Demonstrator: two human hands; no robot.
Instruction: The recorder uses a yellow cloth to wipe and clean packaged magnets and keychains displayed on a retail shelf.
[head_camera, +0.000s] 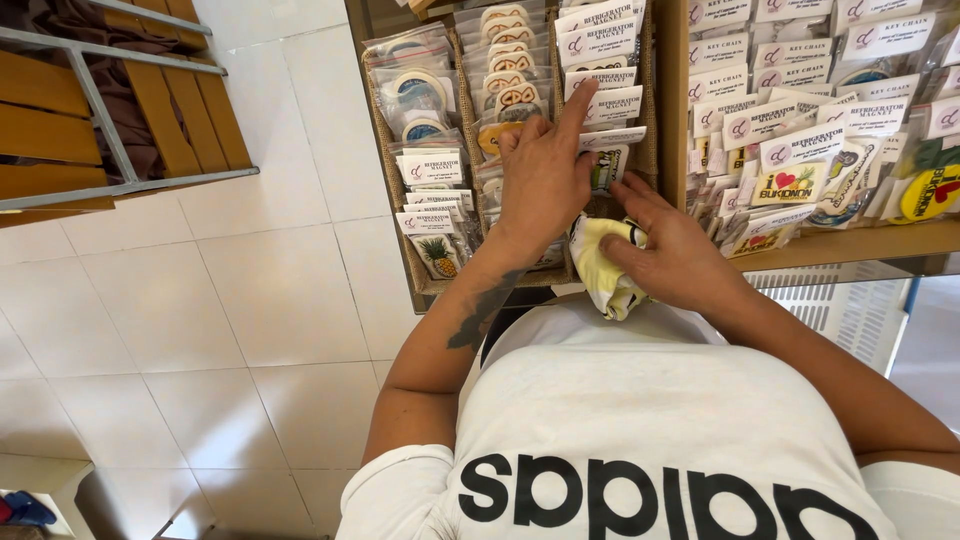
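My left hand (545, 170) reaches into a woven basket (412, 268) of small packaged magnets, its forefinger stretched up onto the white header cards of the packets (610, 105) in the right-hand row. My right hand (672, 250) rests just below, its fingers touching one packet (606, 170) at the front of that row while it clutches a crumpled yellow and white cloth (600, 270) against the palm. More packets with round and pineapple-shaped magnets (432, 215) fill the rows left of my left hand.
To the right, a wooden tray (850, 245) holds several bagged key chains. A white slotted rack (850, 310) sits below it. White floor tiles (250, 300) spread to the left, with a wooden slatted bench and metal frame (120, 120) at the far left.
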